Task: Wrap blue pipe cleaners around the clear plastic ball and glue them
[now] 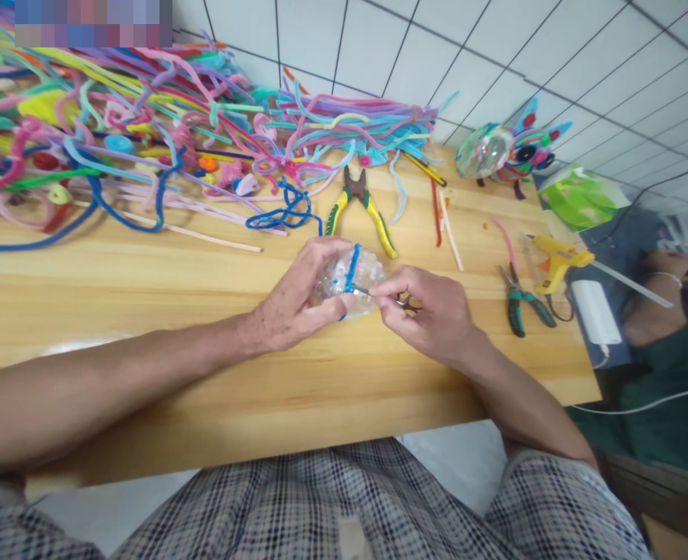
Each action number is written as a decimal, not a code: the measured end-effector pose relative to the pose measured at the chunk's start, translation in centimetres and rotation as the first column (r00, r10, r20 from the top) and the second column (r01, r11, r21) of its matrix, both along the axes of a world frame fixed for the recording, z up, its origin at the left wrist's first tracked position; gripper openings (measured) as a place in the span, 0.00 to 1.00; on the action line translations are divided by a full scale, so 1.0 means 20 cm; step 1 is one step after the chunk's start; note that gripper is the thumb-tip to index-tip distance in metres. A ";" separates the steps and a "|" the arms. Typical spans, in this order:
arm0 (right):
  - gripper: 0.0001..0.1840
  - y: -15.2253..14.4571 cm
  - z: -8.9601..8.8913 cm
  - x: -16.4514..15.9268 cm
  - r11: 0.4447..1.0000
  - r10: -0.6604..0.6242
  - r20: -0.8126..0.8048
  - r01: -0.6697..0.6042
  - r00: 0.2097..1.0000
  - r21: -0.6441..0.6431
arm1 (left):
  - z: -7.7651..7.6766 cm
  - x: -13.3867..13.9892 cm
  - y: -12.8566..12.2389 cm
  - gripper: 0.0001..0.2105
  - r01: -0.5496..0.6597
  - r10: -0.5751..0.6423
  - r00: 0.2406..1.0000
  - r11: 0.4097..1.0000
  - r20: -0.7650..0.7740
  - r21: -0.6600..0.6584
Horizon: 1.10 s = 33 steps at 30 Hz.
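Observation:
My left hand (297, 299) is wrapped round a clear, rounded plastic piece (372, 268), its thumb pressing on the near side. A blue pipe cleaner (352, 264) runs as a band over the plastic. Pinched in my right hand (429, 311) is a slim dark metal tool (363, 290) that looks like small scissors; the fingers hide much of it. Its tip touches or nearly touches the blue band. Just beyond the plastic lie yellow-and-green pliers (356, 187) with their handles spread, beside a tangled blue pipe cleaner (286, 210).
Many coloured pipe cleaners (145, 101) cover the table's far left, and another bundle (356, 120) lies at the back. To the right are green-handled pliers (516, 303), a yellow glue gun (557, 260), a white box (596, 311) and a decorated figure (489, 152). Another person's arm (653, 295) shows at far right.

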State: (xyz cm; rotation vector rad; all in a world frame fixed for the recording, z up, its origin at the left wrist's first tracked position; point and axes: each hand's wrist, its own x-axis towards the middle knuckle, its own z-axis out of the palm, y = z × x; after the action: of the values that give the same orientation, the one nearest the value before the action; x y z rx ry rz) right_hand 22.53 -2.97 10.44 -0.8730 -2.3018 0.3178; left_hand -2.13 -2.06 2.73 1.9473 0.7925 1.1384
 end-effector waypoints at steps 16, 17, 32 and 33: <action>0.12 0.00 -0.02 0.01 1.000 0.016 -0.030 -0.015 0.999 0.010 | 0.00 0.00 0.00 0.25 0.003 -0.003 1.000 1.000 0.030 -0.025; 0.12 0.00 -0.02 0.01 1.000 0.015 -0.029 -0.015 0.999 0.016 | 0.00 0.00 -0.01 0.25 0.002 -0.001 1.000 1.000 0.029 -0.022; 0.13 0.00 -0.02 0.00 0.997 0.030 -0.020 -0.029 0.999 0.064 | -0.01 0.00 0.00 0.28 0.014 -0.014 1.000 1.000 0.025 0.015; 0.13 0.00 -0.03 0.00 0.998 0.029 -0.022 -0.027 0.999 0.063 | -0.01 0.00 0.00 0.28 0.012 -0.012 1.000 1.000 0.023 0.006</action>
State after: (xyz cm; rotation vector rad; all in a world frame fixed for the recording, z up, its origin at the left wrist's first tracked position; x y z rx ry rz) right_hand 22.53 -3.03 9.92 -0.8027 -2.2919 0.2655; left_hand -2.11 -2.15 2.60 1.9376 0.7647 1.1556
